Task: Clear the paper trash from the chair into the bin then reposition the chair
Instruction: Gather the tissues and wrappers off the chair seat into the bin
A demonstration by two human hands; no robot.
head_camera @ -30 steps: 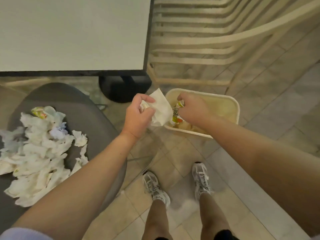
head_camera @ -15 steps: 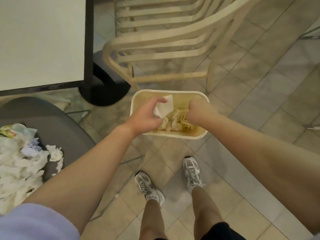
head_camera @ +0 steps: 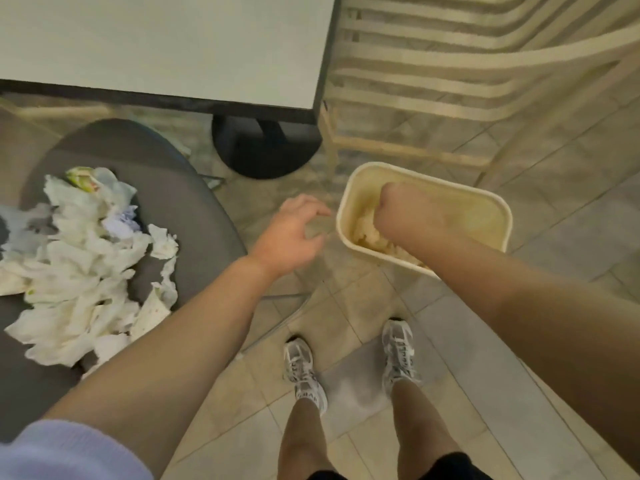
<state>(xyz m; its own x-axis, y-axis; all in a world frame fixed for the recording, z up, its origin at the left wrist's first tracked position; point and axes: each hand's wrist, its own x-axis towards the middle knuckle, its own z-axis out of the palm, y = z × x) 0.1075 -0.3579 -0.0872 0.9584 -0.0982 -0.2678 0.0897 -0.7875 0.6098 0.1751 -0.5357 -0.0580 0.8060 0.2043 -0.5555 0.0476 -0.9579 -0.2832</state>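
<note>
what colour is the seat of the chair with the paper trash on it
Dark grey, seen in the head view: the chair seat under the paper trash.

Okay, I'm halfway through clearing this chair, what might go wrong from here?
The heap of crumpled paper reaches the front edge of the grey chair seat, so a hasty grab may knock scraps onto the tiled floor. The bin is small and light-looking; the right hand pressing into it might tip it. The left hand holds nothing.

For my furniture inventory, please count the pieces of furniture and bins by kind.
Grey round-seated chair: 1
Cream slatted plastic chair: 1
White square table on black pedestal: 1
Cream rectangular plastic bin: 1
Total: 4
</note>
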